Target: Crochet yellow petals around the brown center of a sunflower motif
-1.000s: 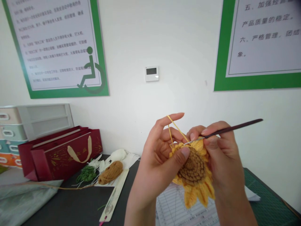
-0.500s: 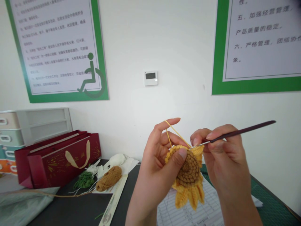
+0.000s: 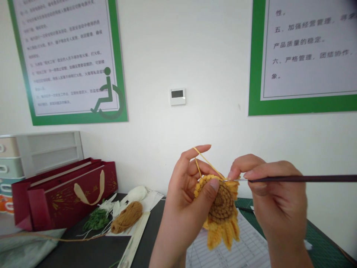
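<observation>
My left hand (image 3: pixel 188 201) pinches a crocheted sunflower (image 3: pixel 223 204) with a brown round centre and yellow petals along its lower and right edge. Its thumb presses on the brown centre. Yellow yarn (image 3: pixel 205 159) runs over the raised left index finger down to the flower's top edge. In my right hand (image 3: pixel 275 197) is a crochet hook (image 3: pixel 301 179) with a dark handle, lying nearly level. The hook's thin metal tip meets the top edge of the flower, where the yarn comes in. The right index fingertip is close by the upper petal.
Printed sheets (image 3: pixel 228 242) lie below my hands, with a green cutting mat (image 3: pixel 323 242) at the right. On the dark table (image 3: pixel 92 251) to the left are a brown yarn skein (image 3: pixel 126 217), green yarn (image 3: pixel 96 219), a ruler (image 3: pixel 134 242) and a maroon gift bag (image 3: pixel 69 197) beside drawers (image 3: pixel 50 150).
My right hand has lowered and turned the crochet hook from a slant to nearly level, its handle end now reaching the right edge. The view has shifted slightly; my left hand keeps its hold.
</observation>
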`<move>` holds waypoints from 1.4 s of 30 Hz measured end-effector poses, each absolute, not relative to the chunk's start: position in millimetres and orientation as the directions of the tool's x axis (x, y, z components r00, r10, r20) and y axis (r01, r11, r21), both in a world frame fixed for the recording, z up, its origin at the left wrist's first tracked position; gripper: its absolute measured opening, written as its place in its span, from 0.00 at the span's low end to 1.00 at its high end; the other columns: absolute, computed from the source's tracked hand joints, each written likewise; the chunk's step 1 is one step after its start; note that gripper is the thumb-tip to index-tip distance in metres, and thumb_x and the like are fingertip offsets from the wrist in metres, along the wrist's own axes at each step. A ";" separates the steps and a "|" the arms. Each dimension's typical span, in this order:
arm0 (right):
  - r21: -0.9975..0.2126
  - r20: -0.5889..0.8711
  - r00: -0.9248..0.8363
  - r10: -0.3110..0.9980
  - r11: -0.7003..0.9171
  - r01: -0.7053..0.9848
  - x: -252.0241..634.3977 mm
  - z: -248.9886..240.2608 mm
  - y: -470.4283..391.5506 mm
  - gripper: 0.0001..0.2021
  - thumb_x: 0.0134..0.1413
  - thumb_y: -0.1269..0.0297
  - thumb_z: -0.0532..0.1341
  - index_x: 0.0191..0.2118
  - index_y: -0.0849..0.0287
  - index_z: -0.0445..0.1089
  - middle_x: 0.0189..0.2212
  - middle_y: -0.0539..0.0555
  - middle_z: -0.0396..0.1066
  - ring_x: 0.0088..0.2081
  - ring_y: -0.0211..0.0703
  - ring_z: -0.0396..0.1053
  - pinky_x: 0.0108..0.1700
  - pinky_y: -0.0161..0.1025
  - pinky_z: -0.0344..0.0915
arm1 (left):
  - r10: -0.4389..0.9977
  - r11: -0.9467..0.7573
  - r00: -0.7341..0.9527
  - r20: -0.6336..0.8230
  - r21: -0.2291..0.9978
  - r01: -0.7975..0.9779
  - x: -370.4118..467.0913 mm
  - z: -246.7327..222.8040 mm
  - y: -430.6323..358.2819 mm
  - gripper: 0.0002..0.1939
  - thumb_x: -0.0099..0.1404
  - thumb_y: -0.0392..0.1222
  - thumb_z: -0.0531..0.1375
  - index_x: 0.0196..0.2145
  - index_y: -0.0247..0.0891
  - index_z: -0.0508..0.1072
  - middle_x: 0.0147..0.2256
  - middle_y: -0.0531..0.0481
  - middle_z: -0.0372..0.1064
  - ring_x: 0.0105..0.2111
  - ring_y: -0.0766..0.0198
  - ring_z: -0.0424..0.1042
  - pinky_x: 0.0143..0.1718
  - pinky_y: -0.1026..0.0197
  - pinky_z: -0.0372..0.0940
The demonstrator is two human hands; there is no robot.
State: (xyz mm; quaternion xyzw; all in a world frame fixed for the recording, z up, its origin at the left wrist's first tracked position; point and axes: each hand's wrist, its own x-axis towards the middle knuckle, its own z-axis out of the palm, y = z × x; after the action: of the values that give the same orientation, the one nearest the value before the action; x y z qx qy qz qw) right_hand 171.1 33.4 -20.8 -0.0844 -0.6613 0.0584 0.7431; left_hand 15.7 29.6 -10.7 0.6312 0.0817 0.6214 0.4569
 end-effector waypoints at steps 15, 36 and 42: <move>-0.295 0.945 0.125 0.303 0.952 -0.075 154.1 -29.6 39.4 0.06 0.70 0.68 0.56 0.44 0.50 0.70 0.36 0.52 0.73 0.42 0.45 0.73 0.41 0.43 0.67 | 0.634 -0.621 0.272 0.724 0.686 -0.379 9.5 -12.7 39.2 0.31 0.65 0.26 0.66 0.60 0.50 0.69 0.38 0.51 0.69 0.39 0.62 0.69 0.40 0.60 0.65; -0.261 0.962 -0.065 0.266 0.962 0.074 168.4 -28.4 50.3 0.06 0.70 0.70 0.57 0.44 0.52 0.70 0.36 0.49 0.73 0.40 0.39 0.72 0.42 0.39 0.69 | 0.496 -0.860 0.236 0.836 0.437 0.262 7.0 -14.5 27.7 0.34 0.66 0.20 0.58 0.60 0.55 0.67 0.42 0.55 0.68 0.43 0.64 0.68 0.49 0.60 0.63; -0.309 0.946 0.068 0.318 0.944 -0.114 162.8 -28.4 48.0 0.04 0.71 0.65 0.57 0.42 0.53 0.69 0.33 0.49 0.72 0.36 0.38 0.70 0.38 0.36 0.68 | 0.610 -0.712 0.303 0.732 0.675 -0.194 5.7 -11.3 36.3 0.28 0.66 0.24 0.64 0.58 0.49 0.69 0.36 0.54 0.72 0.37 0.65 0.70 0.40 0.61 0.66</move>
State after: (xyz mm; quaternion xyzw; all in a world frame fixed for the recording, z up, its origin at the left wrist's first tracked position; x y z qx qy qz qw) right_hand 162.8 48.0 -28.4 -0.0767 -0.6663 0.1485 0.7267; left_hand 5.7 36.3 -11.3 0.7270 0.1433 0.5725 0.3511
